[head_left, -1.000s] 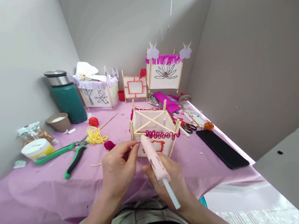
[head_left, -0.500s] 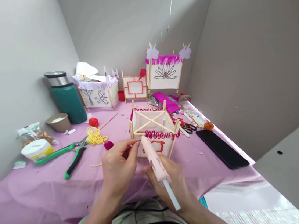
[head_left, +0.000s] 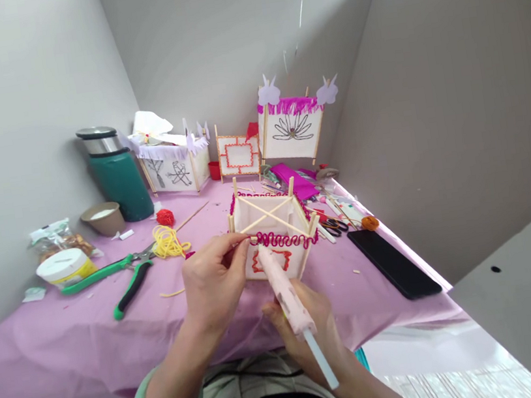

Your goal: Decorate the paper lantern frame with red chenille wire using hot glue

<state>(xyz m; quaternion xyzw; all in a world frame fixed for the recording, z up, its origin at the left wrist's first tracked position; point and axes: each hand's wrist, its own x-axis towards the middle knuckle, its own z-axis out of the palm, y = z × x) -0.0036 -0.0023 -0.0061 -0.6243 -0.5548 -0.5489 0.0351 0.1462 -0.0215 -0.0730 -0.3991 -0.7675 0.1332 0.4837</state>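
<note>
Head view, only one. The stick-framed box (head_left: pixel 268 214) sat upright on the pink tablecloth (head_left: pixel 94 355), in front of the person; used it as landmark.

Left hand (head_left: pixel 216 285): at the box's near left corner. Thumb and index tips pressed together, no gap visible, pinching a thin magenta strand (head_left: pixel 252 236) at the box's near top edge. Strand ran toward the wavy magenta trim (head_left: pixel 285 241) along that edge. Other fingers curled in behind, mostly hidden. Couldn't tell whether the fingertips touched the wood.

Right hand (head_left: pixel 314 314): nearer the person than the box, wrapped around the pink glue gun (head_left: pixel 286 291). Grip closed round the handle; thumb on the left side, fingers largely hidden behind the barrel. Couldn't tell if the trigger was squeezed. Gun tilted, nozzle up at the box's near top edge, just right of the left fingertips; nozzle contact unclear. White glue stick (head_left: pixel 321 359) poked out of its rear, toward the person.

Around the box: yellow yarn (head_left: pixel 167 241) and red yarn ball (head_left: pixel 165 217) to its left, green-handled pliers (head_left: pixel 134 288) farther left. Scissors (head_left: pixel 336 226) just right of it, black phone (head_left: pixel 396 263) farther right and nearer the person.
</note>
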